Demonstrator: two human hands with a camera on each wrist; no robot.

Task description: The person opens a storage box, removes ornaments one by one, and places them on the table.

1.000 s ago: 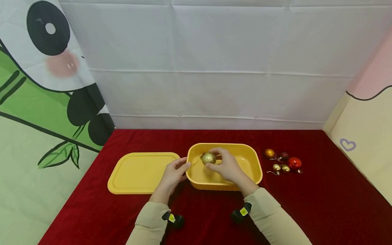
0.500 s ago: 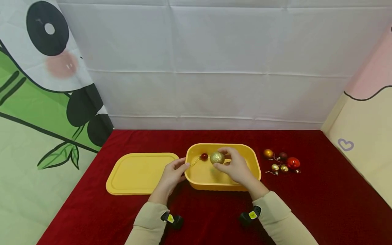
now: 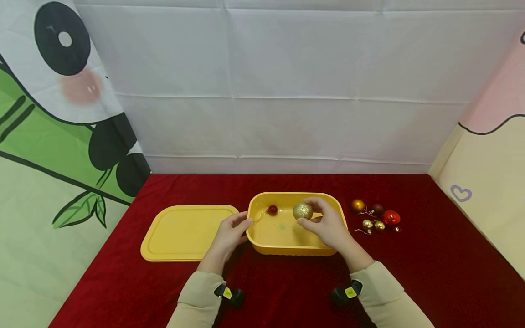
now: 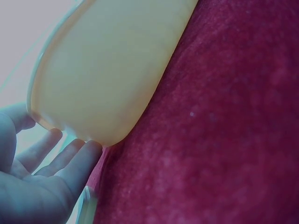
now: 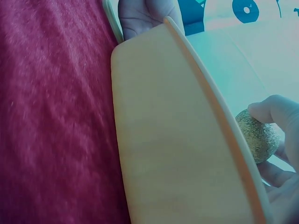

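A yellow plastic box point(image 3: 283, 250) stands on the table. My left hand point(image 3: 227, 234) holds its left end, with the thumb at the rim and the other fingers against the outer wall, as the left wrist view also shows. Between thumb and fingers, my right hand point(image 3: 328, 225) pinches a glittery gold Christmas bauble point(image 3: 302, 211) over the right part of the box. The right wrist view has this bauble point(image 5: 258, 136) just beyond the rim. A small dark red bauble point(image 3: 272, 210) with a gold string lies inside the box, near its left end.
The yellow lid point(image 3: 188, 233) lies flat left of the box. To the right lie several baubles: a shiny red one point(image 3: 391, 218), an orange-gold one point(image 3: 358, 205), a dark one point(image 3: 378, 209) and small gold ones point(image 3: 379, 225). A red cloth point(image 3: 279, 291) covers the table.
My right hand has moved to the right with the gold bauble, uncovering the small red bauble in the box. The left hand keeps its place on the box.
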